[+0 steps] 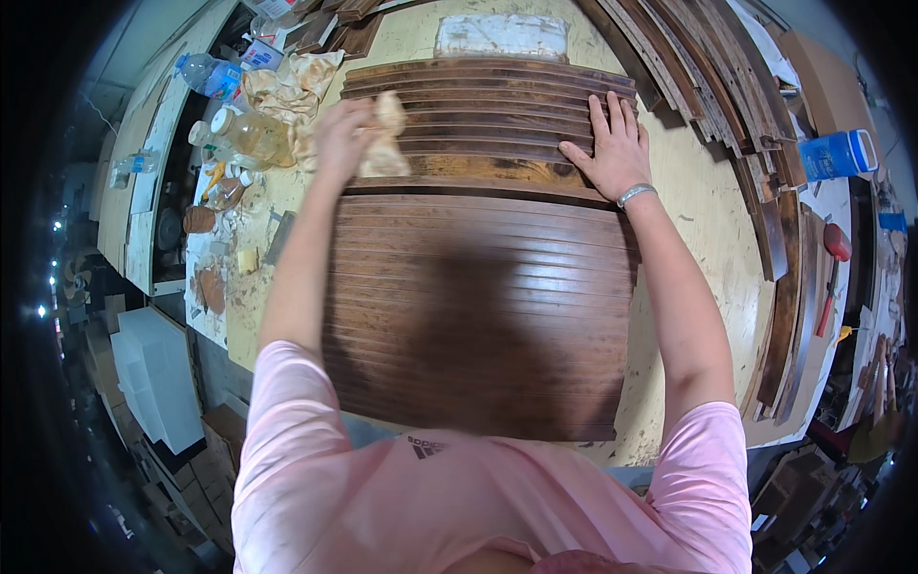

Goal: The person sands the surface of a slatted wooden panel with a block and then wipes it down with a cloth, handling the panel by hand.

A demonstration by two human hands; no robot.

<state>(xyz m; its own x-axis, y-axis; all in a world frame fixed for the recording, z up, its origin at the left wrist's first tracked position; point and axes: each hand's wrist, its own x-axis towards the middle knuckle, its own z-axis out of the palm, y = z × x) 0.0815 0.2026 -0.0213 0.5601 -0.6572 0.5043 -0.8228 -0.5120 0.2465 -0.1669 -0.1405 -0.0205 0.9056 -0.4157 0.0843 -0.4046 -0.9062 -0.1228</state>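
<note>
My left hand (342,142), blurred by motion, grips a cream, stained rag (387,139) at the left end of a dark brown slatted wood panel (488,124). The rag lies against the panel's surface. At the far right end of the same panel, my right hand (620,158) rests flat with its fingers spread and holds nothing. Closer to me lies a second brown wood panel (402,287) with fine grooves, along the near edge of the slatted one. My shadow falls across its middle.
Left on the table (698,230) are a crumpled stained cloth (296,86), a jar of yellowish liquid (256,136) and a clear bottle (206,75). A wrapped white block (502,36) sits behind the panels. Wooden strips (708,77), a blue jug (837,155) and a red-headed tool (835,244) lie right.
</note>
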